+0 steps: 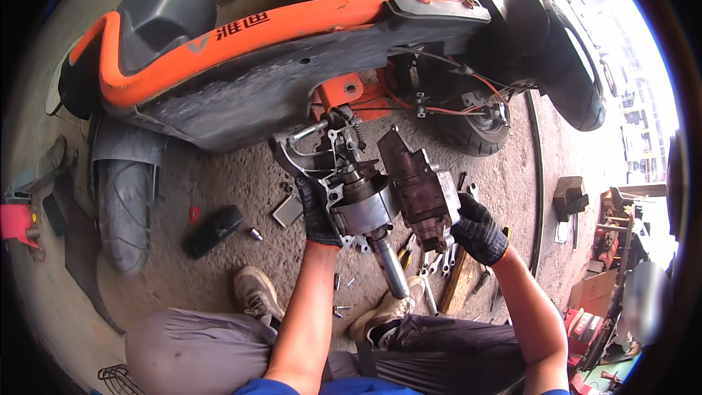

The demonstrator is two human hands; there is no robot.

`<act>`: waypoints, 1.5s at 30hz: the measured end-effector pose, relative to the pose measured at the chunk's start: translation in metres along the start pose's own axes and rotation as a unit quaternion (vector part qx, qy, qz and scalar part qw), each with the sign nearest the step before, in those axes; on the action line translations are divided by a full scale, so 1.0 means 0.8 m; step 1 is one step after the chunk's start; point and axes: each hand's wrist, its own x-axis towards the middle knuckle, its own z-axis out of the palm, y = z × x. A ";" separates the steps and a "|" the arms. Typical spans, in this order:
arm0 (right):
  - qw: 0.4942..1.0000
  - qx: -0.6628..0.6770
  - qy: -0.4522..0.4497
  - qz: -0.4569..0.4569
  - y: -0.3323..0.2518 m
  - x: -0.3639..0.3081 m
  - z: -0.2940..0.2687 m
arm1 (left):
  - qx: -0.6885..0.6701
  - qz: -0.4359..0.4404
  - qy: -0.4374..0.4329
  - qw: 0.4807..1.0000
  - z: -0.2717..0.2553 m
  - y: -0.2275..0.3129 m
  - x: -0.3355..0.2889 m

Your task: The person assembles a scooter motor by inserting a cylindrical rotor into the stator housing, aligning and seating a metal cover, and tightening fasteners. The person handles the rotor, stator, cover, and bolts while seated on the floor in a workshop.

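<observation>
My left hand [317, 212], in a dark glove with an orange cuff, is closed on the edge of an opened metal housing [358, 216]. Inside that housing sit a thick silver cylinder and other mechanical parts, and a smooth silver shaft [390, 267] sticks out towards me. To its right, my gloved right hand [479, 230] is closed round the outer edge of a metal casing half [424, 194]. The hollow side of this casing half is stained brown and faces up. A narrow gap separates the two pieces, both raised above the ground.
Beyond my hands an orange and black scooter [248, 36] leans over, its underside towards me. Several wrenches [442, 260] lie by a wooden block [459, 278]. A black oblong object [217, 231] and a small square metal piece [288, 211] rest on the ground. Red equipment [585, 329] stands at right.
</observation>
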 end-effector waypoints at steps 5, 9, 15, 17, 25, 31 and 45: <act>0.998 -0.007 -0.064 -0.005 -0.018 0.016 -0.006 | -0.108 -0.019 -0.025 0.994 -0.035 0.001 0.001; 0.995 0.044 -0.077 0.044 -0.023 0.046 -0.015 | -0.121 -0.027 -0.014 0.992 -0.031 0.001 -0.008; 0.976 0.207 -0.045 0.043 0.131 0.116 -0.066 | -0.109 -0.033 -0.070 0.991 -0.007 -0.009 -0.004; 0.954 0.293 -0.037 0.042 0.178 0.135 -0.045 | -0.121 -0.040 -0.083 0.988 -0.036 -0.003 -0.005; 0.814 -0.568 0.015 -0.119 0.221 0.123 0.025 | -0.171 -0.005 -0.086 0.981 -0.091 0.008 0.002; 0.846 -0.533 -0.022 -0.011 0.267 0.123 -0.006 | 0.004 -0.139 -0.006 0.990 -0.029 0.003 -0.007; 0.907 0.397 0.062 0.124 0.278 0.100 -0.056 | 0.007 -0.074 0.087 0.993 -0.056 0.010 0.008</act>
